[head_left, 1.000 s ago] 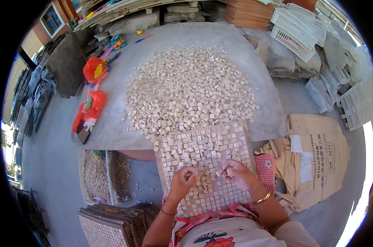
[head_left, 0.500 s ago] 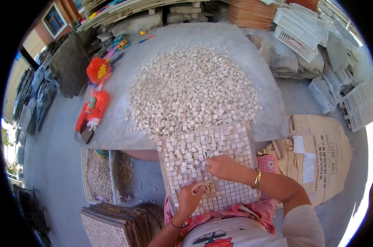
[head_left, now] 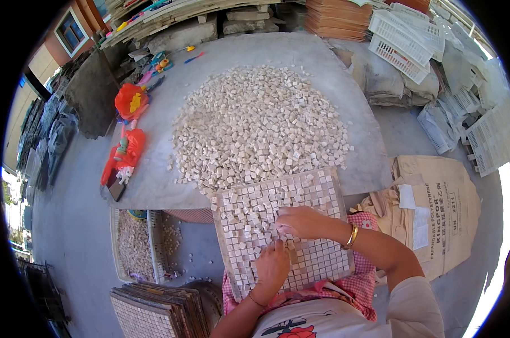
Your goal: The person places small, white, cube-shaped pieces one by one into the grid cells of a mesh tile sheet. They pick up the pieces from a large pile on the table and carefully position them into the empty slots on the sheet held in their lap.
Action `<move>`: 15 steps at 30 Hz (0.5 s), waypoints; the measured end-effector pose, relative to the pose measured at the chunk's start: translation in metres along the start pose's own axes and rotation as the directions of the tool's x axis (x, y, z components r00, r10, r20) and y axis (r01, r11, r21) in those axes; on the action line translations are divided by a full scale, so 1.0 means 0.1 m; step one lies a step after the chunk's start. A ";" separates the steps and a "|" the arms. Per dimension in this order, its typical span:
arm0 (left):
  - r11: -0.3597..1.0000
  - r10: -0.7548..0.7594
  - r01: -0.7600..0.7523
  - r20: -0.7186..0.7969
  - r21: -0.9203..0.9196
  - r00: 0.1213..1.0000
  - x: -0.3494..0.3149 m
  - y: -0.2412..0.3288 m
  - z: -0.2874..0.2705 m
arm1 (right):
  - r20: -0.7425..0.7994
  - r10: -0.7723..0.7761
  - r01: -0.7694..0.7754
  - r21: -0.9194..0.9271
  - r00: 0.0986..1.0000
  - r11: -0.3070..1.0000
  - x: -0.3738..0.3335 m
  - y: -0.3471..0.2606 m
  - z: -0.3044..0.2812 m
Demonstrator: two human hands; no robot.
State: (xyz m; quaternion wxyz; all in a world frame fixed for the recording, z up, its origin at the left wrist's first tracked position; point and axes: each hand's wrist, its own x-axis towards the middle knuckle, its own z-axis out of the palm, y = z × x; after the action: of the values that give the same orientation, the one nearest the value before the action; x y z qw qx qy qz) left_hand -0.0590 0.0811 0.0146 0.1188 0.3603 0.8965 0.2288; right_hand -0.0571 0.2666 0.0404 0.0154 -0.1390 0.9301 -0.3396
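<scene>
A square grid board (head_left: pixel 340 194) rests tilted between my lap and the table edge. Small pale stone cubes (head_left: pixel 322 260) sit in neat rows over its near and right part, while loose cubes (head_left: pixel 241 217) lie scattered toward its far left. My right hand (head_left: pixel 303 222) is over the board's middle, its fingers pinched together at the loose cubes. Just below it, my left hand (head_left: pixel 273 262) bends closed over the cubes, fingertips down. Whatever lies between the fingers of either hand is hidden.
Beyond the board, a big heap of stone cubes (head_left: pixel 260 127) covers the grey table (head_left: pixel 153 191). Red bags (head_left: pixel 132 147) and a phone (head_left: pixel 116 190) lie on its left. Below stand a white crate of cubes (head_left: pixel 155 242) and stacked filled boards (head_left: pixel 145 312). A paper sack (head_left: pixel 435 219) is at right.
My left hand has moved up and right across the board, closer to my right hand. The right hand has shifted slightly left. The whole view has tilted a little.
</scene>
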 end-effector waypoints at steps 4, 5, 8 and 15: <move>0.938 -0.001 -0.007 -0.022 -0.348 1.000 -0.03 -0.23 -0.07 | -0.098 0.405 -0.119 0.871 0.909 0.477 -0.44 0.00 -0.03; 0.827 -0.066 0.089 0.062 -0.555 0.996 -0.06 -0.32 -0.10 | -0.017 0.481 -0.065 0.986 0.876 0.153 -0.54 -0.03 0.02; 0.235 -0.141 0.393 0.369 -0.889 0.919 -0.15 -0.53 -0.23 | -0.030 0.491 0.029 1.000 0.871 0.008 -0.69 -0.22 0.15; -0.549 -0.171 0.577 0.757 -0.605 0.631 -0.36 0.06 -0.43 | -0.231 0.181 -0.010 0.592 0.956 0.806 -0.46 -1.02 0.24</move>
State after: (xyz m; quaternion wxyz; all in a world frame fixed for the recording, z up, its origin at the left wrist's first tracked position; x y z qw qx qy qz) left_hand -0.0464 0.0460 0.0561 0.5453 -0.2653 0.3630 0.7074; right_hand 0.0156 0.1894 0.0839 -0.0554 -0.0311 0.7791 -0.6237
